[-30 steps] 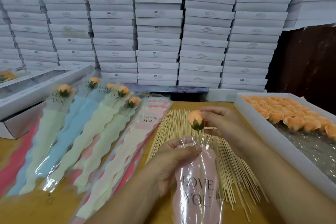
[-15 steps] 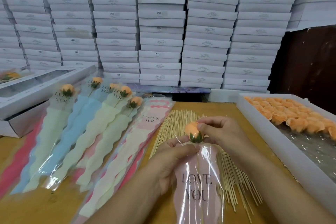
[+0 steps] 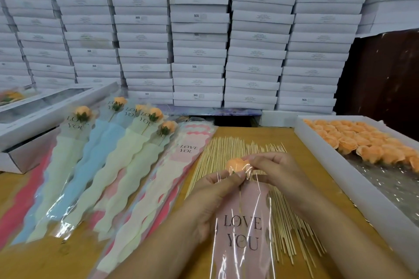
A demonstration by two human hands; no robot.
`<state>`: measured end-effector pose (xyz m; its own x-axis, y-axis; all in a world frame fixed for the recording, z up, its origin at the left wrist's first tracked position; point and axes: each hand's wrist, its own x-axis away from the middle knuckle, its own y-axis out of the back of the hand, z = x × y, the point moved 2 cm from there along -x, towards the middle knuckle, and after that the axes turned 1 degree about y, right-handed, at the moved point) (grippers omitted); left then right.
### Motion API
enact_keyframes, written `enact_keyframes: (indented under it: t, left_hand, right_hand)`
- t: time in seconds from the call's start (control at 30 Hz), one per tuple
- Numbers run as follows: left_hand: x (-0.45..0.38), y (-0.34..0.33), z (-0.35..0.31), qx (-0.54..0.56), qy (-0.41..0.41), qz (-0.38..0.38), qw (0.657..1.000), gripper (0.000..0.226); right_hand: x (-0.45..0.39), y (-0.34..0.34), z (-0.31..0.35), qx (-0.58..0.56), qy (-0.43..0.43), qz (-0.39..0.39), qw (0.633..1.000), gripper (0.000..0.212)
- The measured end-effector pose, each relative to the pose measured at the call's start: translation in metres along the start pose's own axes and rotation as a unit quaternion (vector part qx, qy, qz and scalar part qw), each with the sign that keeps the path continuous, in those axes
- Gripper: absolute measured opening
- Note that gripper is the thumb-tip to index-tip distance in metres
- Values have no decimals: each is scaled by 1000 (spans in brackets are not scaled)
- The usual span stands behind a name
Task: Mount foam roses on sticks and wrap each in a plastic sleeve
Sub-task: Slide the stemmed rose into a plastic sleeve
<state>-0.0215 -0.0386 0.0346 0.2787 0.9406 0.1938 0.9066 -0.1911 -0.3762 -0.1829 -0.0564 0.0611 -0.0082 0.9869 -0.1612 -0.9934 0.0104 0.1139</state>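
An orange foam rose (image 3: 237, 163) on a thin stick sits in the mouth of a clear plastic sleeve (image 3: 243, 231) with a pink panel printed "LOVE YOU". My left hand (image 3: 212, 192) pinches the sleeve's top edge just under the rose. My right hand (image 3: 272, 169) grips the rose from the right. The stick shows through the plastic below the bloom. Beneath both hands lies a spread of bamboo sticks (image 3: 229, 149).
Several wrapped roses (image 3: 118, 142) lie fanned out at the left on a pile of empty sleeves (image 3: 181, 154). A white tray of loose orange roses (image 3: 367, 140) stands at the right. An open white box (image 3: 34, 120) sits far left. Stacked white boxes (image 3: 197, 36) wall the back.
Both hands have come lower and closer together. The rose has gone down from above the sleeve into its mouth, and the stick now runs inside the plastic.
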Motion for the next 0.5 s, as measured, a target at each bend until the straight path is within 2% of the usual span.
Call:
enact_keyframes:
  t: [0.17,0.23,0.37,0.5]
  left_hand:
    - [0,0,1,3,6,6,1000,8]
    - [0,0,1,2,8,-2,1000,12]
    - [1,0,1,5,16,-13,1000,38]
    - [0,0,2,8,16,-8,1000,30]
  right_hand:
    - [3,0,0,13,27,6,1000,22]
    - [4,-1,0,27,45,9,999,21]
    - [5,-2,1,50,68,21,996,19]
    - [8,-2,2,59,67,28,996,17]
